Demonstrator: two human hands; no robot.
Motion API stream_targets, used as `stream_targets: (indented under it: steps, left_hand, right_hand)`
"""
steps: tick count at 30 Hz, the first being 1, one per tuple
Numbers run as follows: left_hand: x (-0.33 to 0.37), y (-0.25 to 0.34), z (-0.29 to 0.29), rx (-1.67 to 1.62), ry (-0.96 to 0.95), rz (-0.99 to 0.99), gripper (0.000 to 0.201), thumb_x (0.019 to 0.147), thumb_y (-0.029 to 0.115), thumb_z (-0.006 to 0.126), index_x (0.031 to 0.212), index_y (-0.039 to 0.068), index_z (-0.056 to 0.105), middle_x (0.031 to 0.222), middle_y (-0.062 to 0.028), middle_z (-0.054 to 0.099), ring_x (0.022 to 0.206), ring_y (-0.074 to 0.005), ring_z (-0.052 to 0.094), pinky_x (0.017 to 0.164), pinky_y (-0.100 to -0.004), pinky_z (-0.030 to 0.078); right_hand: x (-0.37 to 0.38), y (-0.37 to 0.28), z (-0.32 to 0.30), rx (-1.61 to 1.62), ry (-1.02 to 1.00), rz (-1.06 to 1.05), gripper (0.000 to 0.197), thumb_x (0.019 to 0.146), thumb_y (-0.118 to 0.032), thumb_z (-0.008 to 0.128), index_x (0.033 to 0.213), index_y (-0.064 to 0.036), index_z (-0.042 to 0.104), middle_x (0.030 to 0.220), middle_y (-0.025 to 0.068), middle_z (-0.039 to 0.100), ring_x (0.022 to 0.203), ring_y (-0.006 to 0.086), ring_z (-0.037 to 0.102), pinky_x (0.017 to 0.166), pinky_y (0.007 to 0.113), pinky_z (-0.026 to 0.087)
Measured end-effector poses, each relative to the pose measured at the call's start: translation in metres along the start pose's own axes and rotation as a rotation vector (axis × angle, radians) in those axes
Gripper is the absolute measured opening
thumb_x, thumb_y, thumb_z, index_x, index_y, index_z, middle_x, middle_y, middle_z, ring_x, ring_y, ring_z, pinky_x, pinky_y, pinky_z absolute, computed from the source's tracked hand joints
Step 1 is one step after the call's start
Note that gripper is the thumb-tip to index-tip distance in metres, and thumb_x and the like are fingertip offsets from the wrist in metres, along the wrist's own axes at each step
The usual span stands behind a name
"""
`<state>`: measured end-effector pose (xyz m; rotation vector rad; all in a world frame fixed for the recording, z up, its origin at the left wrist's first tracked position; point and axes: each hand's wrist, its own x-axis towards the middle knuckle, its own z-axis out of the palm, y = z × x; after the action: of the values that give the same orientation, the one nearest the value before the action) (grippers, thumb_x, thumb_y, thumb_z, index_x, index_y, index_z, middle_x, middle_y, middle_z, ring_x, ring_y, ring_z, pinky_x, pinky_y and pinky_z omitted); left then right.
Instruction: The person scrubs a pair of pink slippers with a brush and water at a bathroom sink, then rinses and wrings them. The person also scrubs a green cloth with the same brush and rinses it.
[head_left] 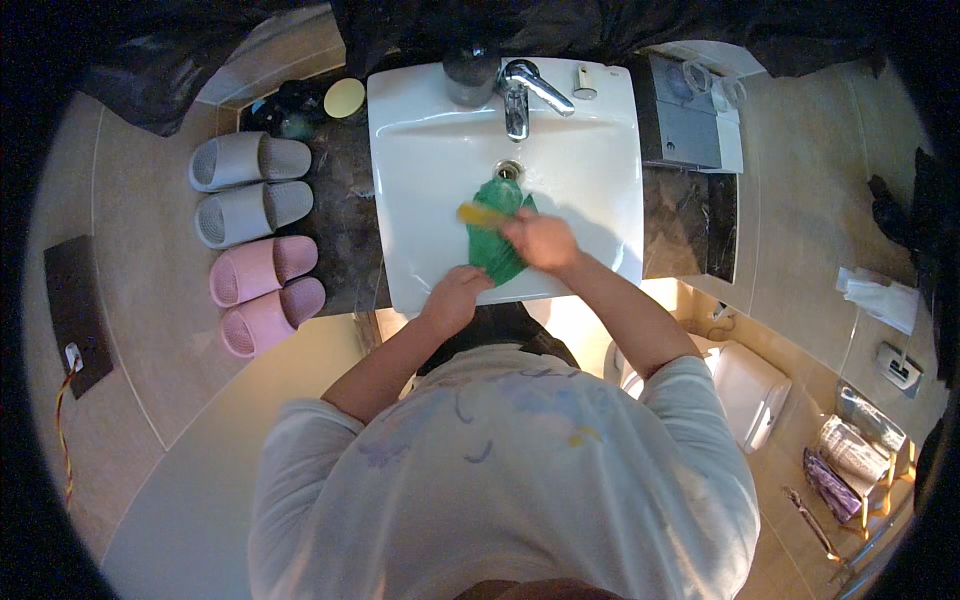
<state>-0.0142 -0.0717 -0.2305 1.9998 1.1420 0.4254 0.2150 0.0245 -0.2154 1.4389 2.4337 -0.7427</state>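
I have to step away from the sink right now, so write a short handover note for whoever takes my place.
Left hand: pins the near end of the green cloth on the basin's front.
Right hand: grips a yellow brush lying on the cloth.
Cloth lies in the white sink, just below the drain.
Done: cloth spread out, brush on it.
Left: probably more brushing; no water visibly runs from the tap.

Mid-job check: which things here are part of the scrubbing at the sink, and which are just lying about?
In use:
green cloth
yellow brush
white sink
left hand
right hand

Lying about:
grey slippers
pink slippers
round yellow lid
tissue box
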Motion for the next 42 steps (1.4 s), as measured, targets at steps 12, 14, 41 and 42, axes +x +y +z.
stream_targets:
  steps: [12, 14, 41, 42]
  left_hand:
    - [0.003, 0.005, -0.004, -0.003, 0.063, 0.002, 0.029, 0.077, -0.004, 0.055, 0.098, 0.007, 0.07, 0.109, -0.0147, 0.066, 0.105, -0.0355, 0.06, 0.094, -0.0442, 0.048]
    - [0.002, 0.006, 0.001, 0.011, 0.063, -0.014, 0.028, 0.076, -0.004, 0.055, 0.097, 0.007, 0.071, 0.108, -0.0139, 0.066, 0.104, -0.035, 0.06, 0.093, -0.0439, 0.048]
    - [0.014, 0.01, 0.0, 0.061, 0.073, 0.005, 0.021, 0.075, -0.004, 0.063, 0.091, 0.008, 0.07, 0.099, -0.013, 0.067, 0.098, -0.0347, 0.062, 0.088, -0.0441, 0.051]
    - [0.016, 0.013, -0.002, 0.075, 0.071, -0.007, 0.022, 0.074, -0.004, 0.063, 0.091, 0.008, 0.07, 0.098, -0.0126, 0.067, 0.098, -0.0346, 0.061, 0.087, -0.044, 0.051]
  right_hand:
    - [-0.001, 0.002, 0.022, 0.011, 0.075, -0.015, 0.034, 0.094, -0.027, 0.049, 0.126, -0.0264, 0.059, 0.089, 0.0131, 0.064, 0.07, 0.0337, 0.067, 0.059, 0.045, 0.056]
    - [-0.03, -0.027, 0.02, 0.128, 0.053, -0.063, 0.032, 0.095, -0.029, 0.049, 0.125, -0.0256, 0.06, 0.085, 0.0121, 0.064, 0.066, 0.0332, 0.066, 0.058, 0.045, 0.056]
    - [-0.055, 0.044, 0.006, 0.036, 0.055, 0.382, 0.034, 0.1, -0.027, 0.04, 0.128, -0.024, 0.059, 0.102, 0.0137, 0.065, 0.083, 0.0336, 0.068, 0.069, 0.046, 0.055]
    - [-0.047, 0.052, -0.001, 0.041, 0.096, 0.505, 0.034, 0.1, -0.028, 0.041, 0.127, -0.0237, 0.06, 0.101, 0.0138, 0.065, 0.082, 0.0341, 0.068, 0.068, 0.046, 0.055]
